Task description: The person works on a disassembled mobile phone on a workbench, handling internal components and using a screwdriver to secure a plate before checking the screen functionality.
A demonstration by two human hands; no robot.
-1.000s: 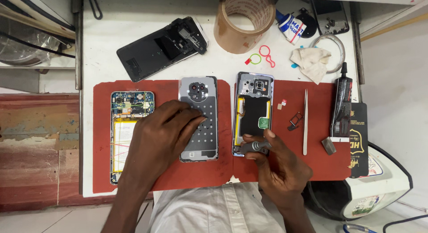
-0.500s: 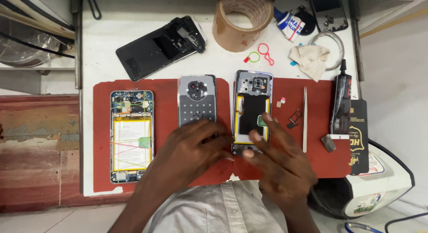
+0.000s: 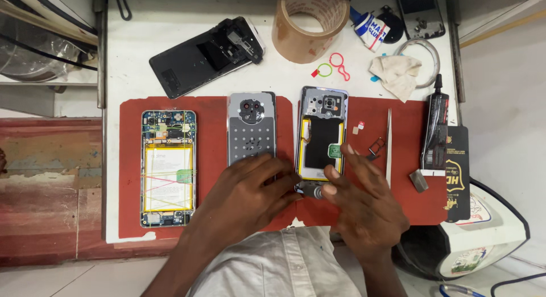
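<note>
Here, your left hand (image 3: pixel 250 192) lies flat over the lower end of the grey back cover (image 3: pixel 251 126), fingers reaching right toward the open phone frame (image 3: pixel 321 132); its grip is loose, closed on nothing that shows.

Your right hand (image 3: pixel 364 206) rests at the bottom edge of that frame, fingers spread, with a small dark cylinder (image 3: pixel 314 190) between thumb and forefinger; whether the grip pinches it or merely touches it, you cannot tell.

Items on the red mat (image 3: pixel 210 160), left to right:
- opened phone (image 3: pixel 168 166), battery and circuit board exposed, well apart from both hands;
- grey back cover, upright, round camera cutout at the top;
- open phone frame, yellow-edged, dark inside, small green part near your right fingertips;
- tiny card tray (image 3: pixel 375 146) and two small chips, just beside the frame;
- tweezers (image 3: pixel 389 146), lying lengthwise;
- black glue tube (image 3: pixel 437 129), at the mat's right edge.

Items on the white tabletop (image 3: pixel 136 52) above the mat:
- black phone shell (image 3: pixel 207 55), tilted;
- roll of brown tape (image 3: pixel 310 24);
- green and red plastic rings (image 3: pixel 333 67);
- crumpled cloth (image 3: pixel 397 74).
</note>
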